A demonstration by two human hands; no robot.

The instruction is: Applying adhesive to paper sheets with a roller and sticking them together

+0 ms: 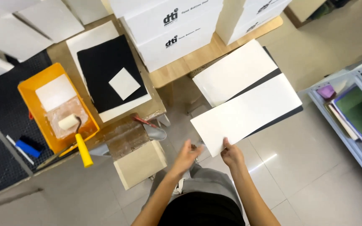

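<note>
My right hand (231, 154) pinches the near corner of a long white sheet (244, 113), which it holds out over a stack with a black sheet (273, 77) and another white sheet (233, 71) on it. My left hand (186, 155) hovers just left of that corner with its fingers apart, holding nothing. To the left, a black sheet (105, 71) with a small white square (124, 83) on it lies on a wooden table (156, 104).
An orange paint tray (30, 88) holds a yellow-handled roller (74, 134) at the left. White cardboard boxes (168, 29) are stacked at the back. A block (139, 163) stands near my knees. A metal shelf (352, 113) with coloured sheets is at the right.
</note>
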